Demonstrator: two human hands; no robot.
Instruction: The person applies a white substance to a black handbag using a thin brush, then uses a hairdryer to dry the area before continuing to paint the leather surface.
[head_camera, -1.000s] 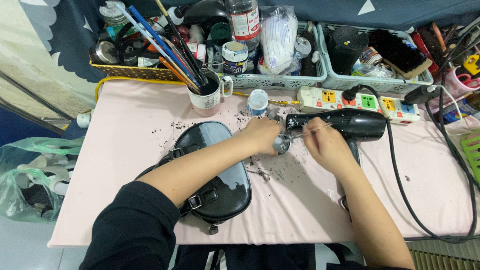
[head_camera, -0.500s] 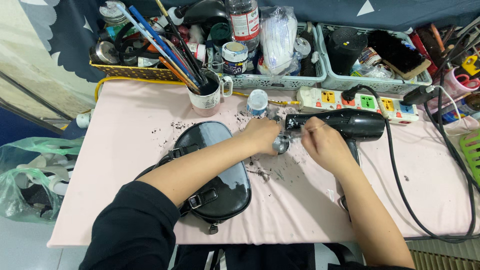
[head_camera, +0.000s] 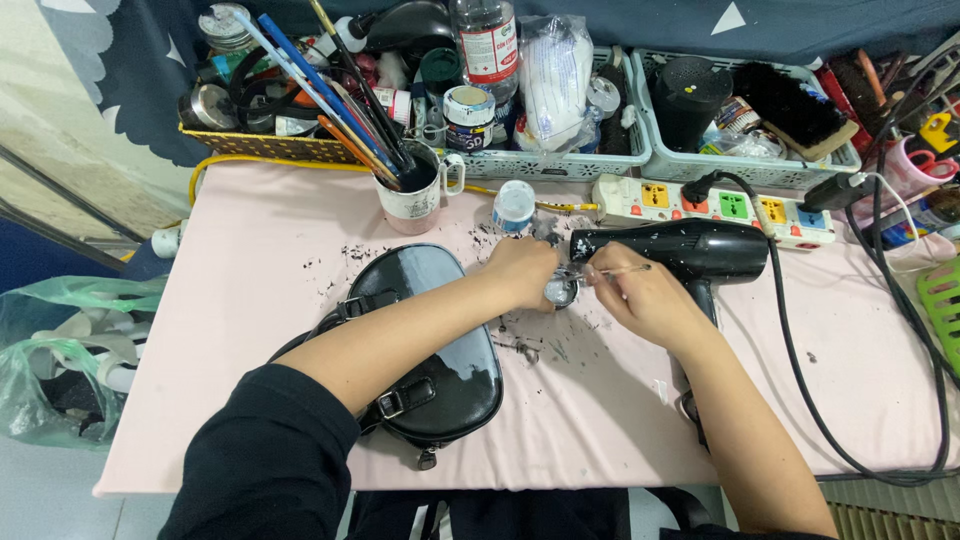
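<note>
Two bare hands meet at the middle of the pale pink cloth-covered surface (head_camera: 250, 300) in the single head view that we have. Our left hand (head_camera: 522, 272) is curled around a small round shiny metal tin (head_camera: 560, 292), steadying it on the surface. Our right hand (head_camera: 635, 295) is closed in a pinch on a thin metal stick (head_camera: 612, 270), whose tip points left toward the tin; we cannot tell whether the tip touches it.

Just left of the hands, under our left forearm, lies a glossy black leather handbag (head_camera: 450, 350) with straps and a buckle, flat on the surface. Dark flecks are scattered over the cloth around the tin and bag.

Just beyond our right hand lies a black plastic hair dryer (head_camera: 690, 248) on its side, its black cord (head_camera: 800, 380) looping to the right and toward the near edge. Farther off sits a white power strip (head_camera: 700, 195) with coloured sockets. Far left of the hands stands a white ceramic mug (head_camera: 418, 195) packed with brushes and pencils, and near it a small white-capped jar (head_camera: 515, 205). Along the far edge run a yellow woven basket (head_camera: 265, 145) and two pale plastic baskets (head_camera: 570, 165), all crowded with bottles, jars and brushes. To the left, off the surface, green plastic bags (head_camera: 50, 370) sit on the floor.
</note>
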